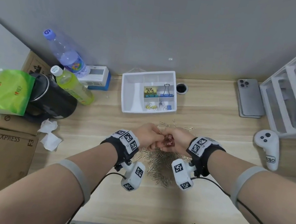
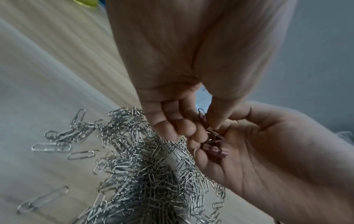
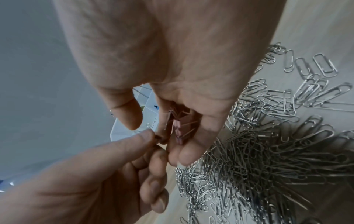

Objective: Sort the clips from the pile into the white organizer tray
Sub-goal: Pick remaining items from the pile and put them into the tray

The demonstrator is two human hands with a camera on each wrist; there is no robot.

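- Nearest the camera, a pile of silver paper clips (image 1: pixel 158 164) spreads over the pale wooden surface (image 1: pixel 196 203), loose clips strewn at its edges
- Just above the pile, the right hand (image 1: pixel 174 139) cups a small bunch of pink binder clips (image 1: pixel 169 142), its fingers (image 3: pixel 188 153) curled narrowly around them, thumb held a little apart
- The left hand (image 1: pixel 146 134) meets it, thumb and forefinger pinched tight on the wire handle of one pink clip (image 2: pixel 203 117); its other fingers (image 2: pixel 172 128) are curled in, holding nothing that shows
- The step in hand appears to be picking or untangling one pink clip from the bunch gathered out of the pile, ahead of dropping it in a compartment
- Beyond the hands, the white organizer tray (image 1: pixel 133 92) stands near the wall; yellow binder clips (image 1: pixel 150 92) and blue binder clips (image 1: pixel 166 93) sit in its middle compartments, with smaller yellow and blue ones in the two nearest the hands
- No pink clips show in the tray, so the next move probably calls for freeing the clip without spilling the rest, then carrying the pink ones forward to a compartment of their own; the long left one looks bare
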